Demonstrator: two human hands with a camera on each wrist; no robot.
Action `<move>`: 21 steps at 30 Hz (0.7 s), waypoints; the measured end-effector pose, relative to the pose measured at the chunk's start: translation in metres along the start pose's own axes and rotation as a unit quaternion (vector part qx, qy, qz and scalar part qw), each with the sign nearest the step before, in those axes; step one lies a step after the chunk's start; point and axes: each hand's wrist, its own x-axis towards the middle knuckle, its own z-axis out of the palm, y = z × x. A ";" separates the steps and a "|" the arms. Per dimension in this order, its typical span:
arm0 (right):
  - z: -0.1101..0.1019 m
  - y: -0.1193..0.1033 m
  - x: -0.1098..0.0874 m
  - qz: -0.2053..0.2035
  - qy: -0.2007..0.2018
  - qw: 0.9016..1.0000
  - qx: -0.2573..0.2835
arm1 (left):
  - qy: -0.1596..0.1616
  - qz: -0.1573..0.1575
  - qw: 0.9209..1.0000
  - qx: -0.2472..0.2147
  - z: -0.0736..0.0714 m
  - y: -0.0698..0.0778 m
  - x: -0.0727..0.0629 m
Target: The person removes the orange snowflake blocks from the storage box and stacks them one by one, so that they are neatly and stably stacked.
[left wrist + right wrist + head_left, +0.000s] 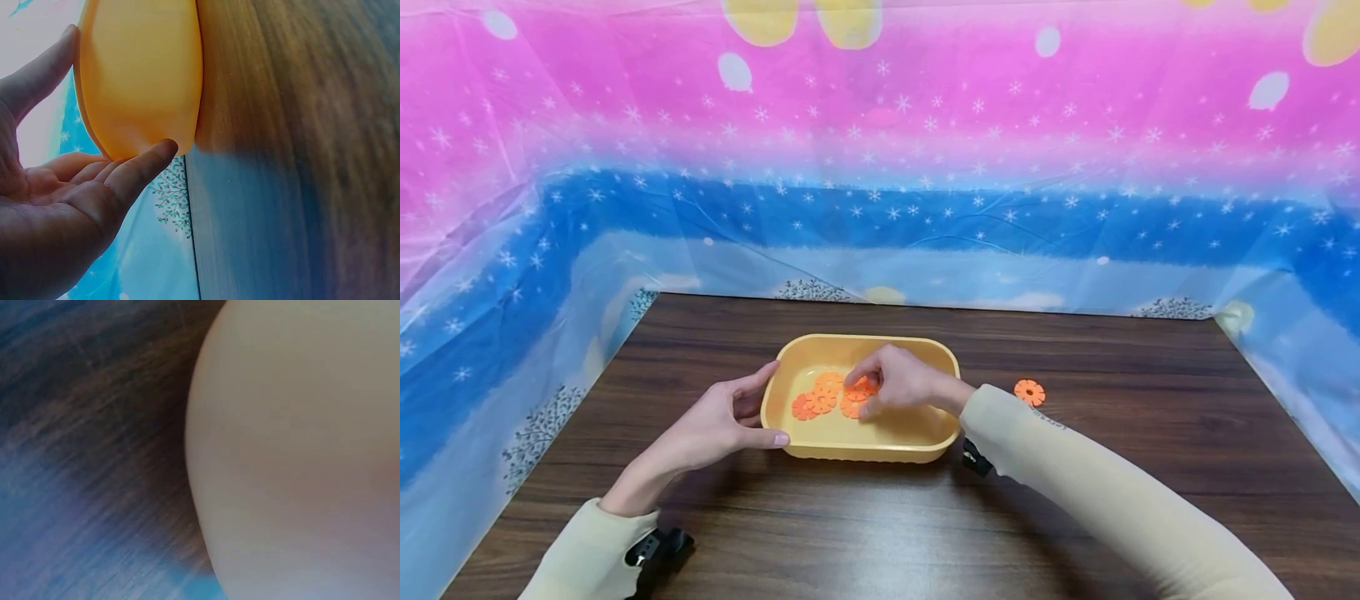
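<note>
A yellow plastic basin (865, 452) stands on the table in the head view. My left hand (711, 421) holds its left end, thumb at the near rim and fingers at the far corner; the left wrist view shows the same hand (81, 194) against the basin (144, 69). Inside lie several orange flower-shaped notched discs (805, 407), some overlapping. My right hand (902, 379) reaches over the right rim, its thumb and curled fingers pinching an orange disc, which they partly cover. The right wrist view shows neither that hand nor the discs.
One more orange disc (1029, 392) lies on the dark wooden table (820, 533), right of the basin near the right sleeve. A patterned pink and blue cloth (880, 208) hangs behind and beside the table. In the right wrist view, a blurred pale curved surface (294, 450) fills the right half.
</note>
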 end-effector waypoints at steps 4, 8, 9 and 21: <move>0.002 0.001 0.000 0.004 -0.007 1.000 -0.008 | -0.001 0.001 1.000 -0.001 0.000 0.000 0.000; 0.004 0.000 0.001 -0.004 -0.007 1.000 -0.028 | 0.001 0.000 1.000 0.003 0.000 0.000 -0.001; 0.004 0.000 0.001 -0.008 -0.007 0.999 -0.032 | 0.001 0.000 1.000 0.004 0.000 0.000 -0.001; 0.000 -0.003 -0.001 -0.007 0.004 0.999 -0.031 | 0.002 -0.004 1.000 -0.001 0.001 0.001 0.001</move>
